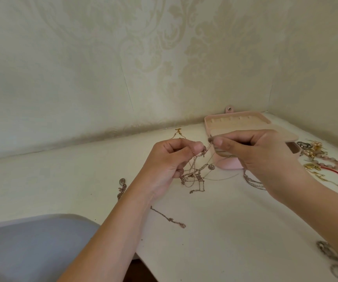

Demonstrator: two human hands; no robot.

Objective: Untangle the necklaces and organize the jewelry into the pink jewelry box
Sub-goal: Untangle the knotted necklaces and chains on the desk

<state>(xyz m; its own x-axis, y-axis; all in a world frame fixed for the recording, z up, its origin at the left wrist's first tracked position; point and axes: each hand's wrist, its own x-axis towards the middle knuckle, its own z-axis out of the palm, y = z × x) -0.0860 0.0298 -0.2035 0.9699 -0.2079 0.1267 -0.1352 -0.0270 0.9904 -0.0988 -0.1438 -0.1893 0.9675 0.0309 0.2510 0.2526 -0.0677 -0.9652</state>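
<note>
A tangle of thin gold and rose necklaces point(194, 174) hangs between my hands above the white table point(225, 220). My left hand point(170, 159) pinches chains at the top of the tangle, with more strands caught by its lower fingers. My right hand point(251, 151) pinches a chain close beside it, fingers curled. The pink jewelry box point(235, 123) stands open behind my right hand, its cream slotted inside showing. A small round pendant point(211, 166) dangles in the tangle.
Loose chains lie on the table: one with a grey pendant point(122, 187) at left, one point(169, 218) in front, a silver one point(252, 182) under my right wrist. A pile of earrings, beads and a red cord point(322, 161) sits at right. A chunky silver link chain point(334, 261) lies at the lower right. The wall runs close behind.
</note>
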